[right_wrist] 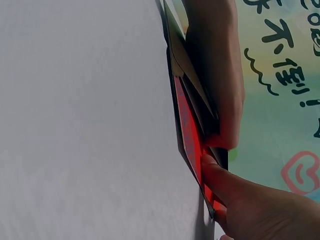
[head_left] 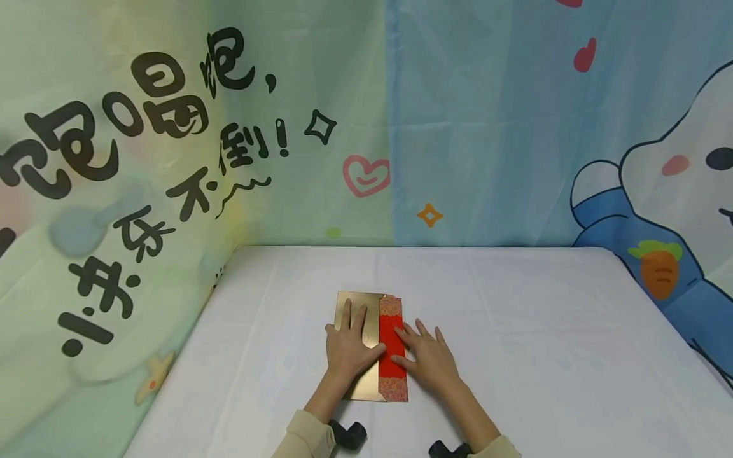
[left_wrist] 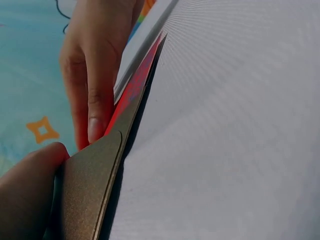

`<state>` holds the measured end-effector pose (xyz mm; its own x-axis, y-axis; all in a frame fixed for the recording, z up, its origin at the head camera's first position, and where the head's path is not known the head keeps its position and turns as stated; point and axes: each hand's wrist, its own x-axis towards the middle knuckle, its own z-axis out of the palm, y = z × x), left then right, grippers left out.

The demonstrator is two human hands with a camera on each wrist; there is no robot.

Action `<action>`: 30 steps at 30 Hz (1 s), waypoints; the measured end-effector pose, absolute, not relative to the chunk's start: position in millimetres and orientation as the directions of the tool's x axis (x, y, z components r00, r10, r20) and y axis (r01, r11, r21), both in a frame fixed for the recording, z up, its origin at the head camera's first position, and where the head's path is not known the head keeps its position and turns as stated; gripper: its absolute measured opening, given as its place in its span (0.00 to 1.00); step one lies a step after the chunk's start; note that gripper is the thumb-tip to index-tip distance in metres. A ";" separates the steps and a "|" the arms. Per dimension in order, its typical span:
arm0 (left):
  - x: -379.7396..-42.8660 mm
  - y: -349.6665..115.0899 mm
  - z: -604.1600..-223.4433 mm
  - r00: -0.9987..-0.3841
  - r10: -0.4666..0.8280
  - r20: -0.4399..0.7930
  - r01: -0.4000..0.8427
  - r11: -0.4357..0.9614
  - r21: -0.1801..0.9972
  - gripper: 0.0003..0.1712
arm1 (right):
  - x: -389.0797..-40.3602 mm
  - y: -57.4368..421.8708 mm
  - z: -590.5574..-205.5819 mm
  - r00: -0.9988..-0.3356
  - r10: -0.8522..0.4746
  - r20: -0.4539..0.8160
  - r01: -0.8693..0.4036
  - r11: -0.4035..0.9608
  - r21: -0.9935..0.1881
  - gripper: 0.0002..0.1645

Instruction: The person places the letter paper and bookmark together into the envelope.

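Observation:
A folded card lies on the white table, with a shiny gold panel [head_left: 371, 313] on the left and a red panel [head_left: 390, 331], patterned at both ends, on the right. Fingers spread, my left hand [head_left: 350, 346] rests on the gold panel, its thumb reaching the border with the red one. My right hand [head_left: 429, 359] touches the red panel near its right edge with thumb and forefinger, the other fingers extended. In the right wrist view, the right thumb [right_wrist: 220, 180] lies on the red panel and the gold flap stands slightly raised.
The white table [head_left: 544, 331] spreads out around the card. Behind it hangs a printed curtain [head_left: 487, 127] with cartoon figures and lettering. Black wrist cameras [head_left: 350, 436] sit at both cuffs near the front edge of the view.

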<state>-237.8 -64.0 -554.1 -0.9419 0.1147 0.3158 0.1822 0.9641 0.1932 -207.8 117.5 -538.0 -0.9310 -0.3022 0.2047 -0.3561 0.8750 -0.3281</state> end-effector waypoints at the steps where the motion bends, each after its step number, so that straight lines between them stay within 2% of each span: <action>1: -237.8 -64.0 -553.9 -0.941 0.116 0.317 0.183 0.965 0.188 0.49 | -208.1 116.6 -538.6 -0.932 -0.302 0.203 -0.354 0.878 -0.323 0.37; 30: -238.7 -64.0 -553.7 -0.938 0.137 0.319 0.194 0.969 0.154 0.50 | -216.5 115.0 -542.2 -0.904 -0.388 0.178 -0.427 0.826 -0.367 0.35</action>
